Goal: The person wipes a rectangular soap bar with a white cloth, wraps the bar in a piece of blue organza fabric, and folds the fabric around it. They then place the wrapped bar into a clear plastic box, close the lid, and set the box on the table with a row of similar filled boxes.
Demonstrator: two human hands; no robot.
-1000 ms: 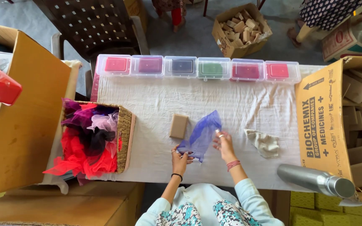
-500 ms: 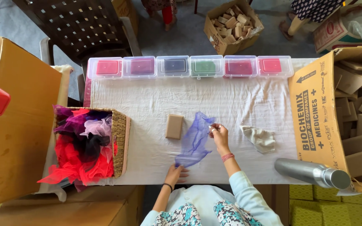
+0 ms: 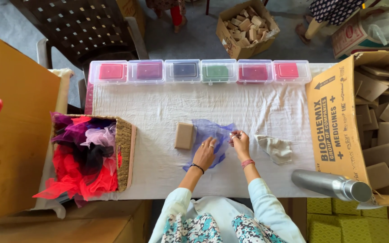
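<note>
6 lidded plastic boxes (image 3: 199,71) at 12 o'clock; 1 tan block (image 3: 184,135); 1 blue mesh pouch (image 3: 210,135); 1 wicker basket (image 3: 124,150) at 9; 1 steel flask (image 3: 332,185) approx 4.

Worktop (image 3: 158,171): mesh pouch (image 3: 210,135) centre, block (image 3: 184,135) just left of it, crumpled cloth (image 3: 275,148) right. Basket (image 3: 124,153) far left. Row of lidded boxes (image 3: 199,71) along far edge. Flask (image 3: 329,184) near right corner.

White-clothed table (image 3: 158,112) on grey floor (image 3: 185,38), dark lattice chair (image 3: 82,27) behind
</note>
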